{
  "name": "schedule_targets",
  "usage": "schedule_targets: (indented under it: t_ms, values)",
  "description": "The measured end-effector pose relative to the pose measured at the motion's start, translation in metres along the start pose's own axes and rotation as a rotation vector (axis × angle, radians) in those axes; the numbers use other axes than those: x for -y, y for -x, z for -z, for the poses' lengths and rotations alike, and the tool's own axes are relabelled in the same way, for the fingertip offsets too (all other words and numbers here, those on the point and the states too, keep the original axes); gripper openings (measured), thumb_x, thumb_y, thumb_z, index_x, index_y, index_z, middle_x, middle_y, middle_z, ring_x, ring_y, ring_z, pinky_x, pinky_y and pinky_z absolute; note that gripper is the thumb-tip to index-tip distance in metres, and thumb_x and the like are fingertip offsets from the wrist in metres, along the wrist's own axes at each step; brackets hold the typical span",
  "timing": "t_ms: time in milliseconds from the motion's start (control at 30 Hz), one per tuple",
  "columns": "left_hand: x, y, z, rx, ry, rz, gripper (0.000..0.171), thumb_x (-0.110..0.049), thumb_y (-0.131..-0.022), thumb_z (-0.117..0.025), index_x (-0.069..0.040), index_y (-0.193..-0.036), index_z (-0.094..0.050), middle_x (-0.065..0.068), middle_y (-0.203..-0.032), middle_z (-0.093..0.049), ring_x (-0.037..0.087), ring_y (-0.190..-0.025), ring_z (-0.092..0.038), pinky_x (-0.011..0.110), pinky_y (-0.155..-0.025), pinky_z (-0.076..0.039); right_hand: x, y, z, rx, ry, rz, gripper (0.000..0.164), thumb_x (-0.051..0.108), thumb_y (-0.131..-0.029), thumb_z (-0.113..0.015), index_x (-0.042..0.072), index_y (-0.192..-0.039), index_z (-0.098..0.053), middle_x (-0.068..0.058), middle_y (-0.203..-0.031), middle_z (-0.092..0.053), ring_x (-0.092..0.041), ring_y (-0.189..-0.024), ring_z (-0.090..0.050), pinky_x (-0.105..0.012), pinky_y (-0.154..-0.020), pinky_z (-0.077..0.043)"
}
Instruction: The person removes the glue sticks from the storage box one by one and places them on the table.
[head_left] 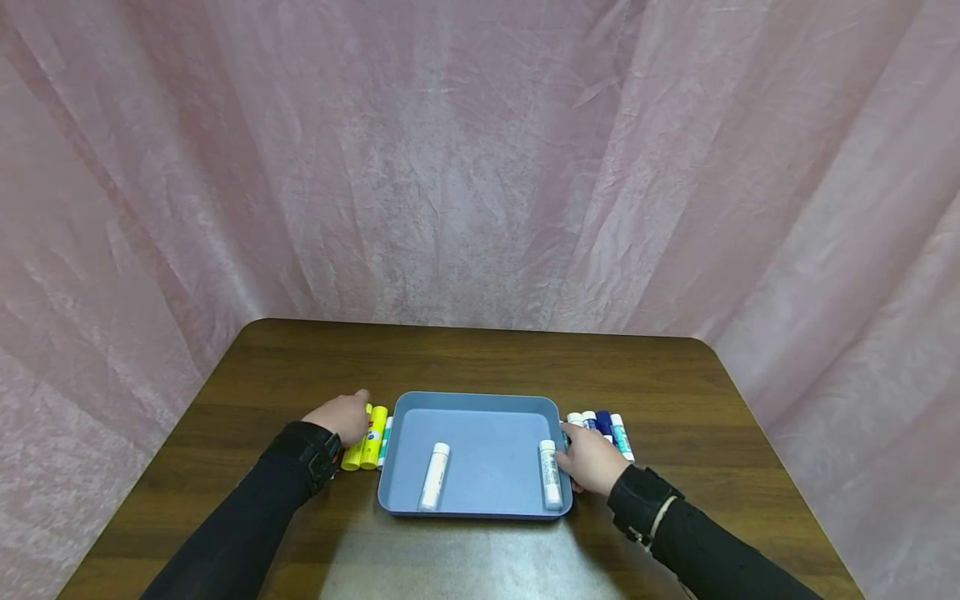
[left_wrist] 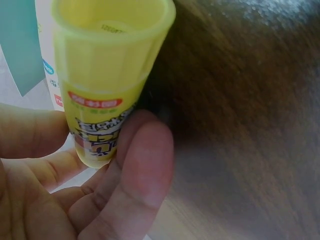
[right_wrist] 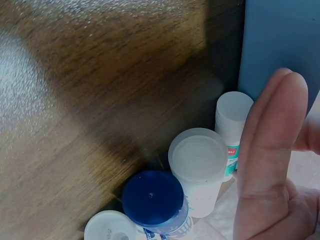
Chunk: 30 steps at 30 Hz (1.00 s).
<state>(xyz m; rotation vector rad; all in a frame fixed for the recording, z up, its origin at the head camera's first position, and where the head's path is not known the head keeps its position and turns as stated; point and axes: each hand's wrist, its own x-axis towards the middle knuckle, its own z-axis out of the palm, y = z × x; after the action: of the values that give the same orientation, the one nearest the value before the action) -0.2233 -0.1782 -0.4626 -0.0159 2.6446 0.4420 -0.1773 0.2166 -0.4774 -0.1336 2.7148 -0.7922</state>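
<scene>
My left hand (head_left: 344,417) pinches a yellow glue stick (left_wrist: 102,95) between thumb and fingers, left of a blue-grey tray (head_left: 491,515). Beside it stand another yellow glue stick (head_left: 373,437) and a white-and-green one (head_left: 385,442), close to the tray's left wall. Over the tray's right rim is my right hand (head_left: 592,458), its fingers extended, the thumb near a white glue stick (head_left: 551,475) lying inside. A second white glue stick (head_left: 433,477) lies in the tray's left part. In the right wrist view, the fingers overlap a white-capped glue stick (right_wrist: 234,112) with a green label.
Right of the tray, several glue sticks lie in a row, among them a blue-capped one (right_wrist: 153,197) and a white-and-teal one (head_left: 621,437). The brown wooden table (head_left: 480,354) has rounded far corners. Behind it hangs a pink curtain (head_left: 480,167).
</scene>
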Motion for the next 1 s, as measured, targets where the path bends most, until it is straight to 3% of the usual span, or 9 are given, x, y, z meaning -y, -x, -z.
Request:
schedule_targets:
  t_ms: [1000]
  values:
    - [-0.0008, 0.0015, 0.0016, 0.006, 0.012, 0.005, 0.055, -0.013, -0.098, -0.048, 0.004, -0.15, -0.037, 0.028, -0.127, -0.061, 0.028, -0.089, -0.06, 0.041, -0.079, -0.054, 0.0007, 0.0006, 0.0019, 0.01, -0.001, 0.002, 0.058, 0.013, -0.098, -0.064, -0.007, -0.148, -0.044, -0.002, -0.057, -0.058, -0.014, -0.046, -0.058, -0.026, -0.046, -0.043]
